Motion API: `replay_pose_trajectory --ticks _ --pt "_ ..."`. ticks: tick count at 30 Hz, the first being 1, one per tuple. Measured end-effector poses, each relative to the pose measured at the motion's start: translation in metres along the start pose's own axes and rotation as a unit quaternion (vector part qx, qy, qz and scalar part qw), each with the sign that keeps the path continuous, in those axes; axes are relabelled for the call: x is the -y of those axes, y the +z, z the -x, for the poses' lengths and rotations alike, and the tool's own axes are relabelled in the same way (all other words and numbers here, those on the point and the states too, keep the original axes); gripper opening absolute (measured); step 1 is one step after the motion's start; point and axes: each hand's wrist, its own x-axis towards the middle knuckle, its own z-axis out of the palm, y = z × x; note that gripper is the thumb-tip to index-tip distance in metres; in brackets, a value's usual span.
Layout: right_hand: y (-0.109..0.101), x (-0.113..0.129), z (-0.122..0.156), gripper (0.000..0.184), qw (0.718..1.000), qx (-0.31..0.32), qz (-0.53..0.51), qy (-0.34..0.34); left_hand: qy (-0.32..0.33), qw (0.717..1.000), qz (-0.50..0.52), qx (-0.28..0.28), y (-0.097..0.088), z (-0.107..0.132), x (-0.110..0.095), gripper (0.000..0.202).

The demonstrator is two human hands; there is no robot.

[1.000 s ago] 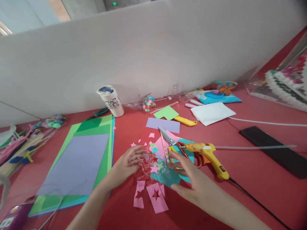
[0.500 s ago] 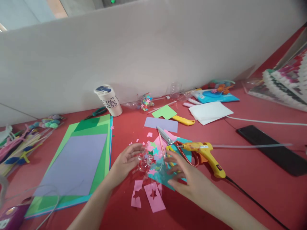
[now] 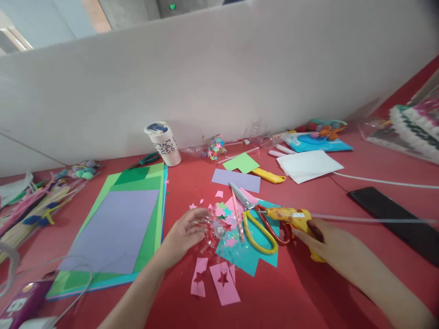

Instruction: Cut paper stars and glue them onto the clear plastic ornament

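My left hand is curled against the side of a clear, see-through piece dotted with colourful paper stars; its exact shape is hard to make out. On the right, my right hand wraps around the yellow hot glue gun, which lies with its nozzle to the left. Scissors with one yellow and one red handle rest between the hands, on teal paper. In front lie pink paper scraps with star-shaped holes.
Stacked coloured sheets lie left, below a white cup. A yellow utility knife, white paper and black phone are right. A small star-covered ball sits by the white wall.
My right hand has left the star-covered clear piece, moved right and taken hold of the glue gun. My left hand stays at the clear piece. The view has shifted slightly.
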Motion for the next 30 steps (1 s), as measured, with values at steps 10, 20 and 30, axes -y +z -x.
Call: replay_pose_trajectory --ticks 10,20,30 --pt "-0.024 0.031 0.017 0.032 0.913 0.062 -0.375 0.147 -0.012 1.000 0.003 0.010 0.006 0.015 0.007 0.037" --pt "0.000 0.100 0.017 0.025 0.822 0.225 -0.521 0.048 -0.002 0.998 0.025 0.055 0.008 -0.001 0.003 0.034" --pt "0.015 0.106 0.008 0.035 0.836 0.230 -0.496 0.040 -0.010 1.000 -0.012 0.012 -0.002 -0.006 0.009 0.038"
